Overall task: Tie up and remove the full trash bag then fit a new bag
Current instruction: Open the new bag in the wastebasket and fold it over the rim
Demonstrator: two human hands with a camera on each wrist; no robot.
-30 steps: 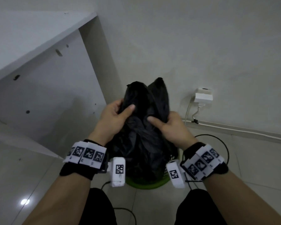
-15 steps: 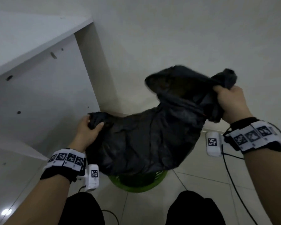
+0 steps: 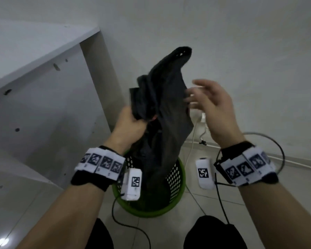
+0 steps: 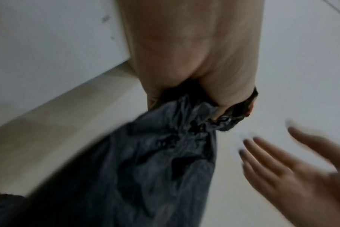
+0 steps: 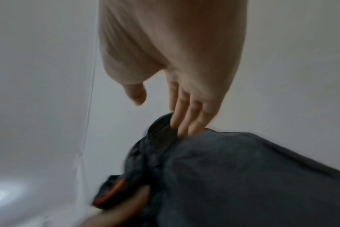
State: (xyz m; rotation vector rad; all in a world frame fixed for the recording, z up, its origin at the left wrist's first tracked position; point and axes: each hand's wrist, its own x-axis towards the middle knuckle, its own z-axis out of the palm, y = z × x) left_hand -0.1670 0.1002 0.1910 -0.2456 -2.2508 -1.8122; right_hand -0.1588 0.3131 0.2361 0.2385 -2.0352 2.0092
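Observation:
A black trash bag [image 3: 162, 126] rises out of a round green perforated bin [image 3: 176, 178] on the floor. My left hand [image 3: 131, 121] grips the bag's bunched top; the left wrist view shows the plastic [image 4: 165, 153] gathered in that fist. One loose flap [image 3: 180, 56] of the bag stands up above the hands. My right hand [image 3: 205, 103] hovers just right of the bag, fingers spread and blurred, holding nothing. In the right wrist view its straight fingertips [image 5: 182, 122] lie at the edge of the bag [image 5: 233, 176]. A bit of orange shows inside the gathered plastic.
A white cabinet panel [image 3: 43, 97] stands close on the left, the white wall [image 3: 223, 33] right behind the bin. A white plug and cable [image 3: 201, 126] sit at the wall's foot on the right. Black wires trail over the tiled floor [image 3: 214, 203] near my knees.
The bag was stretched wide between both hands; now its top is gathered in my left hand at the centre. My right hand has let go and come back in, open.

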